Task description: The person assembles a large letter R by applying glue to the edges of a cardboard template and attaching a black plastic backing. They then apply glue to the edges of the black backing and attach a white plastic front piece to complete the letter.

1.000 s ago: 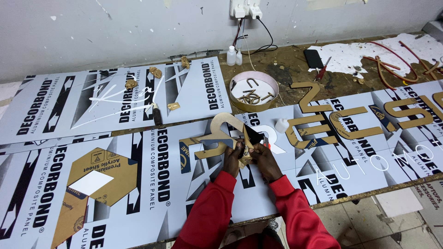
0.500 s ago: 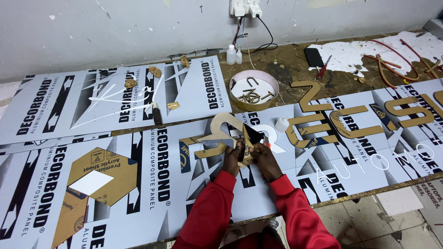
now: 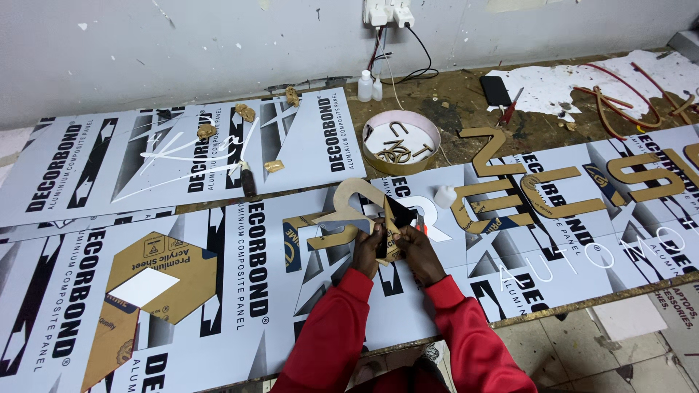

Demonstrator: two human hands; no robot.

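Both my hands meet over the middle of the bench, red sleeves running back toward me. My left hand [image 3: 368, 251] and my right hand [image 3: 420, 256] together grip a large cut-out letter [image 3: 348, 206] faced with brown paper, tilted up off the panel. A dark, glossy part of the piece [image 3: 399, 217] shows between my fingers, where the paper looks peeled back. A white letter [image 3: 437, 227] lies on the panel just behind my right hand, and a small white bottle [image 3: 445, 196] stands beside it.
Printed composite panels [image 3: 73, 175] cover the bench. Gold cut letters [image 3: 502, 175] lie to the right, and a round tray [image 3: 429, 135] holds several small ones. A brown-paper hexagon sheet [image 3: 164, 276] lies on the left. A phone [image 3: 495, 89], two bottles [image 3: 365, 86] and red cable [image 3: 619, 91] sit at the back.
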